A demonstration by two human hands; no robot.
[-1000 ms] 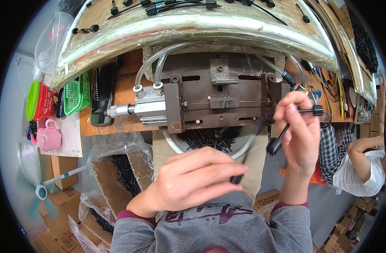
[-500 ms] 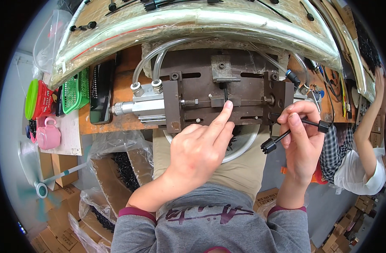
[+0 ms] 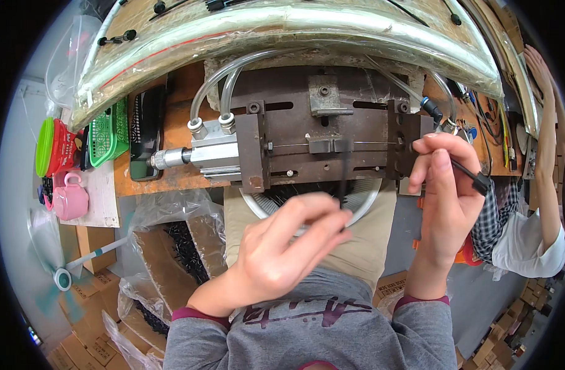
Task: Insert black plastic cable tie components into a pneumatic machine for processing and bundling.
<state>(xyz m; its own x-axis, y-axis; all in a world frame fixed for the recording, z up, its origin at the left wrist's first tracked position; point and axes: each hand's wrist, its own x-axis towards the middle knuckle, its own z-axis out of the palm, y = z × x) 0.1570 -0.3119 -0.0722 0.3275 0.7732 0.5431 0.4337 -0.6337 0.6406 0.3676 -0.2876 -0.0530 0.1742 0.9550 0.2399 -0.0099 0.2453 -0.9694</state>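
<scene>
Left hand (image 3: 282,246) pulled back from the jig (image 3: 332,148), pinching a black strip (image 3: 345,179) upright below its clamp. Right hand (image 3: 446,197) shifted little, closed around a black tie (image 3: 473,179) beside the jig's right end.

Thin black cable tie (image 3: 345,176) upright at the fixture; another (image 3: 470,176) slanting rightward.

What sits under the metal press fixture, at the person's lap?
Below the metal press fixture a round white-rimmed basket of black parts shows; the left hand, pinching a thin black strip, covers its front.
</scene>
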